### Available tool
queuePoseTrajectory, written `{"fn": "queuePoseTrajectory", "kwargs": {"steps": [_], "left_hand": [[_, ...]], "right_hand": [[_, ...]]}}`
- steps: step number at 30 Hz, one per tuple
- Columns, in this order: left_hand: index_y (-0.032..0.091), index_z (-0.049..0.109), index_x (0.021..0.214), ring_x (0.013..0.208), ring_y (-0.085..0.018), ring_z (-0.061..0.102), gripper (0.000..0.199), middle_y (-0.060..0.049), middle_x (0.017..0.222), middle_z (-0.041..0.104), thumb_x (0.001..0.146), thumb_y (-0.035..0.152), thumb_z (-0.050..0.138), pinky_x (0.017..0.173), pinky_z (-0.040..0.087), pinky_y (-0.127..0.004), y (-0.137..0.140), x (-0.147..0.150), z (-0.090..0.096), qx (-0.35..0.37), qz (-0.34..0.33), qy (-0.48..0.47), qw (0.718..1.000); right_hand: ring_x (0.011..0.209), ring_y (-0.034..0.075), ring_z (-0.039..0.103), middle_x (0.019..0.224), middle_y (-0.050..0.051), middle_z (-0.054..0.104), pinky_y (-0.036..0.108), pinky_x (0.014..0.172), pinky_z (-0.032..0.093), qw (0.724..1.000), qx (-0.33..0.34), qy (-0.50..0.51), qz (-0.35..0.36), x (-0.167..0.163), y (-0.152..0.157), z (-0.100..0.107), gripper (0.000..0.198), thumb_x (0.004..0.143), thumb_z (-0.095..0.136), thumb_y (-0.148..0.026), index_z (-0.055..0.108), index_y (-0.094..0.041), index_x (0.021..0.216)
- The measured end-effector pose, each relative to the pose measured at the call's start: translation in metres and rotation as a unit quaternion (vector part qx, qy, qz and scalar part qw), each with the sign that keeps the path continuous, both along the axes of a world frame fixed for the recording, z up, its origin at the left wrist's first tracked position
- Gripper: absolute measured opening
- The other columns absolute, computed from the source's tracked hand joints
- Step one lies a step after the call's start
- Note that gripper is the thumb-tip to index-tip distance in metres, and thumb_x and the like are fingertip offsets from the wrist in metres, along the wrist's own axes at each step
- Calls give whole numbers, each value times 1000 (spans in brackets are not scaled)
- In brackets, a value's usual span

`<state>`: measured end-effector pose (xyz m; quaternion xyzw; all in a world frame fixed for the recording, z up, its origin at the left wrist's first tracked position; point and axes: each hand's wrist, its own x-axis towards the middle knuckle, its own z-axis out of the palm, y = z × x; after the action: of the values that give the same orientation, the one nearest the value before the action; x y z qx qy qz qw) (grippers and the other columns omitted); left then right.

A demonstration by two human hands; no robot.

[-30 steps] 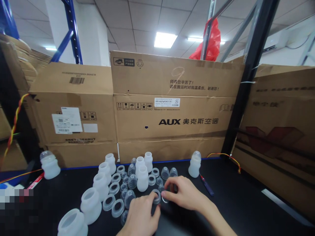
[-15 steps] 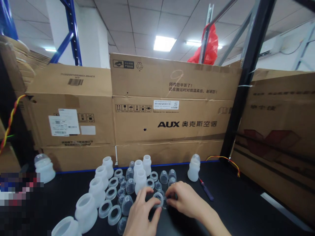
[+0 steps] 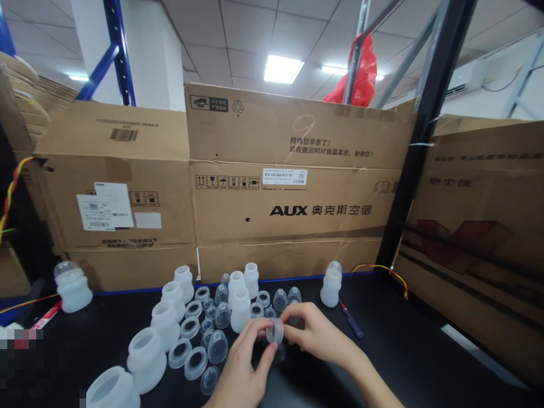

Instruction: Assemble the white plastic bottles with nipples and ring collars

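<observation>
My left hand (image 3: 246, 360) holds a translucent bottle screw ring (image 3: 275, 331) between thumb and fingers, tipped up on its side above the black table. From the right, my right hand (image 3: 321, 333) pinches at the same ring's edge; whether a nipple sits inside it I cannot make out. Just below the ring a clear piece (image 3: 279, 353) shows faintly. Beyond my hands stand small white bottles (image 3: 241, 309), clear dome caps (image 3: 280, 300) and more rings (image 3: 263, 298). To the left lie further rings (image 3: 196, 362), clear caps (image 3: 218, 347) and a row of open wide bottles (image 3: 147, 362).
A capped bottle (image 3: 331, 286) stands at the back right beside a purple-handled screwdriver (image 3: 353, 324). Another capped bottle (image 3: 73, 289) is at the back left. Cardboard boxes (image 3: 238, 238) wall off the back, and a black post (image 3: 410, 187) rises at right.
My right hand has come up and left, its fingers now at the ring. The ring has been lifted slightly and turned onto its side. The view has shifted a little.
</observation>
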<state>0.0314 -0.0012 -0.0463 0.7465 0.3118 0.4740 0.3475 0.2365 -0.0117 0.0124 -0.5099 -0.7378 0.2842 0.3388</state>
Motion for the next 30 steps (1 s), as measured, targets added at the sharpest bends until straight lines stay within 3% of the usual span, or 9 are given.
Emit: {"fn": "queuePoseTrajectory", "kwargs": {"steps": [2,6,9,11,16,23,30], "left_hand": [[24,66,123,108,-25,71,36,-10,124,72,99,51,58,100,56,-38,2,0,-3,-55,-11,-10,998],[23,63,124,98,-24,72,46,-11,114,73,96,60,58,88,57,-34,5,0,-10,-119,28,-26,992],[22,61,125,86,-22,70,51,-9,101,73,95,63,58,78,54,-31,6,1,-11,-147,46,-31,988],[22,62,124,83,-21,68,53,-8,98,72,94,65,59,75,52,-30,5,2,-10,-155,50,-31,986],[22,65,121,78,-19,66,51,-7,96,72,93,65,61,69,50,-28,5,2,-11,-152,44,-42,987],[22,65,119,75,-19,67,51,-6,93,73,92,64,62,68,48,-27,5,1,-11,-160,42,-36,986],[21,63,121,82,-21,69,50,-7,93,75,94,62,61,74,50,-30,4,2,-7,-162,20,-41,986]], "right_hand": [[59,15,61,76,1,72,22,53,41,999,-37,21,7,1,1,0,26,94,63,-38,78,-18,96],[76,18,67,87,1,77,24,68,45,997,-33,-69,0,9,0,-2,21,83,78,-33,81,-23,100],[76,18,66,87,-2,77,24,67,44,986,-102,-126,30,13,-1,-10,42,68,90,-33,79,-27,109],[75,17,65,85,-3,75,23,65,43,983,-112,-144,31,13,0,-16,45,65,91,-30,79,-27,108],[70,16,62,79,-3,72,23,63,41,989,-63,-133,11,8,3,-23,26,73,85,-30,80,-26,98],[64,14,55,72,-3,65,23,58,39,997,-68,-31,29,5,0,-9,20,82,80,-32,74,-19,97],[77,17,62,83,0,70,24,67,45,996,-59,56,42,6,-1,-5,19,87,78,-32,70,-18,97]]}}
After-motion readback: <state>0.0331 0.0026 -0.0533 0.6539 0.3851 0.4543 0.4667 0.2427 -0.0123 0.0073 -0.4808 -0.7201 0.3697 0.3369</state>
